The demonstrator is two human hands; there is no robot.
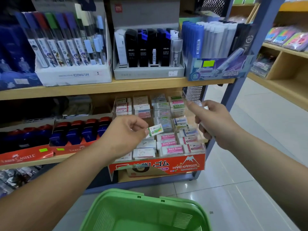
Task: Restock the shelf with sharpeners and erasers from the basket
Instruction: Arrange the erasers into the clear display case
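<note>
Pinching a green-wrapped eraser (155, 130), left hand (126, 130) hovers; right hand (215, 120) grips the clear lid (197, 102), which could drop if released.

a single wide-angle view looks from the person's head, forward and down, at the front of a wooden shelf (116, 84), close enough that its two tiers fill the upper left and middle of the frame. both forearms stretch from the bottom corners, and the left hand (126, 130), pinching an eraser (155, 129), and the right hand (215, 120), holding a clear lid (198, 104), sit mid-frame just before the eraser box (156, 164). the green basket (126, 197) is cut by the bottom edge, directly below the lens, while the tiled floor (250, 164) and a second shelf (286, 52) curve away at the right.
</note>
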